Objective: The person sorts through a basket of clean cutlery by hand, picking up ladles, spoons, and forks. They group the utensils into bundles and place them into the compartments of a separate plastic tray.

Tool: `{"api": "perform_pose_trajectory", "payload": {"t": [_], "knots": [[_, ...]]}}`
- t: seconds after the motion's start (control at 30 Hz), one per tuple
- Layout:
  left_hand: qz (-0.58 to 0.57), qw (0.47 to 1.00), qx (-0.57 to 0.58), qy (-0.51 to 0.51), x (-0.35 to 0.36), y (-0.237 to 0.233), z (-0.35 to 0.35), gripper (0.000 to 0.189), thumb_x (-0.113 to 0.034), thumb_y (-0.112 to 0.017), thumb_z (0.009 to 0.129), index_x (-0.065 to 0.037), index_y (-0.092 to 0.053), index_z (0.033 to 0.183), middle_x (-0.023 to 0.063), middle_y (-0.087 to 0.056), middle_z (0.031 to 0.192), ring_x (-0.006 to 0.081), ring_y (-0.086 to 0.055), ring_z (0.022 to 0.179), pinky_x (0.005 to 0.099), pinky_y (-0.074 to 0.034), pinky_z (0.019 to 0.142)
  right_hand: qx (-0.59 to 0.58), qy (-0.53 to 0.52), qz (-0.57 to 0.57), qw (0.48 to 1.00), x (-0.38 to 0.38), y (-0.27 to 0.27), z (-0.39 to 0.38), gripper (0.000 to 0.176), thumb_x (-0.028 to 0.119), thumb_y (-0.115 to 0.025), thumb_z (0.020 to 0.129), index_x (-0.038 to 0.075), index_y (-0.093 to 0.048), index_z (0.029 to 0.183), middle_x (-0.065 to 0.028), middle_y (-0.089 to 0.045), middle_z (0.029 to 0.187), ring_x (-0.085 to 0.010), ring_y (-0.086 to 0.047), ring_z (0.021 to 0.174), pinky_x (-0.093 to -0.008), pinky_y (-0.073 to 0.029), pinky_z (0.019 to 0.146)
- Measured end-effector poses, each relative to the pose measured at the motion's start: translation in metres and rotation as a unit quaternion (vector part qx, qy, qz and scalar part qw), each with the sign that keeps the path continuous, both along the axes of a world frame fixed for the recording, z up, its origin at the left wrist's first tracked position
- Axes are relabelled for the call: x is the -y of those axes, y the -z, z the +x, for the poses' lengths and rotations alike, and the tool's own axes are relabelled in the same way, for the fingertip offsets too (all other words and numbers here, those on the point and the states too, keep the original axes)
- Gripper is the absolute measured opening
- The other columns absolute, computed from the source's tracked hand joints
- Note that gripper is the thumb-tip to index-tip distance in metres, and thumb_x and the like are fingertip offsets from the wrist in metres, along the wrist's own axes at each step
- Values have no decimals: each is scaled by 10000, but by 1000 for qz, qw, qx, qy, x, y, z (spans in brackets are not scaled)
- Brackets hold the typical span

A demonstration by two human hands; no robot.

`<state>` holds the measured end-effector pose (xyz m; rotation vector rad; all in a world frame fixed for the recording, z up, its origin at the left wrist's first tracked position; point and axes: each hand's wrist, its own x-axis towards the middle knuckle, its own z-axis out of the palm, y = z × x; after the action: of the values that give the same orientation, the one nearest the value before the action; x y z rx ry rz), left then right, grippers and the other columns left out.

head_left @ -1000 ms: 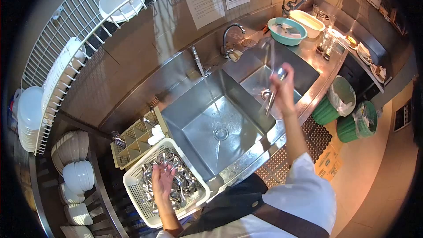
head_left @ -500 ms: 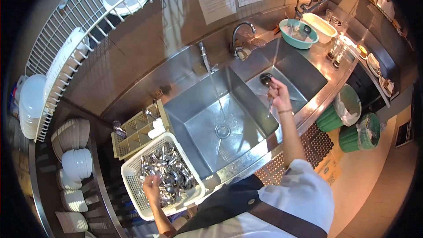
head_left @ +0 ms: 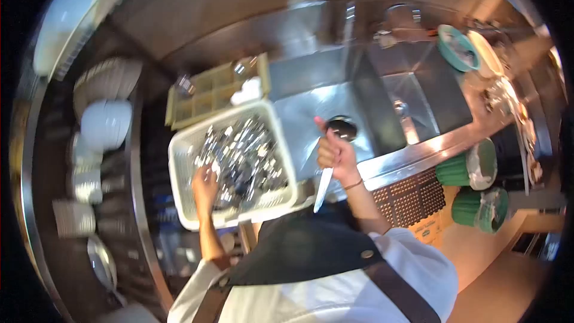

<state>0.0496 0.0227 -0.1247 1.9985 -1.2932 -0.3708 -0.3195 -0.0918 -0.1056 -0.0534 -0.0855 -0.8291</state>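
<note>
My right hand [head_left: 336, 158] is closed round a ladle [head_left: 342, 127] with a dark, shiny round bowl. Its pale metal handle slants down below my fist, over the front edge of the large left basin [head_left: 302, 107]. My left hand [head_left: 205, 186] reaches into a white plastic basket [head_left: 288, 143] heaped with loose metal cutlery [head_left: 245, 155]. Its fingers are bent and pressed against pieces at the left side of the heap; which piece they grip, if any, is blurred.
Behind the basket stands a beige compartment rack [head_left: 206, 93] with a few utensils. A second basin [head_left: 412, 93] lies to the right, with a teal tub [head_left: 457, 51] beyond it. Green bins [head_left: 463, 167] stand at right; stacked bowls [head_left: 106, 124] fill the left shelves.
The view has swung toward the basket. My right hand has brought the ladle left, from over the right basin to beside the basket. My left hand stays in the cutlery, fingers shifted slightly.
</note>
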Motion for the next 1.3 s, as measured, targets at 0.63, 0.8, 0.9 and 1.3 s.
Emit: {"api": "perform_pose_trajectory", "payload": {"t": [0.63, 0.8, 0.9, 1.3], "knots": [[144, 970, 30, 192, 13, 7, -26, 162, -173, -736, 742, -90, -687, 873, 105, -676, 849, 295, -652, 785, 376, -502, 671, -412, 77, -46, 907, -31, -16, 55, 364, 351, -472, 976, -3, -554, 970, -2, -434, 541, -92, -370, 442, -299, -395, 481], [70, 933, -281, 213, 5, 16, -10, 125, -150, -594, 918, -28, -620, 933, 7, -636, 813, 102, -576, 706, 281, -464, 644, -480, 73, -57, 872, -31, -20, 55, 356, 380, -458, 975, 43, -525, 882, -10, -431, 541, -113, -389, 432, -321, -412, 466], [48, 836, -539, 91, 9, -34, 3, 164, -193, -572, 936, -43, -612, 989, 20, -647, 850, 122, -611, 775, 285, -495, 692, -477, 55, -48, 876, -27, -16, 56, 371, 418, -447, 971, 90, -492, 804, -19, -442, 561, -136, -408, 441, -334, -421, 492], [-98, 392, -911, 84, 11, -106, -13, 215, -148, -524, 950, 44, -523, 1044, 195, -597, 1059, 329, -635, 976, 483, -566, 850, -519, 249, -287, 766, -23, -43, 117, 250, -3, -504, 910, -29, -508, 1159, -147, -600, 1103, -279, -592, 1039, -419, -464, 970]]}}
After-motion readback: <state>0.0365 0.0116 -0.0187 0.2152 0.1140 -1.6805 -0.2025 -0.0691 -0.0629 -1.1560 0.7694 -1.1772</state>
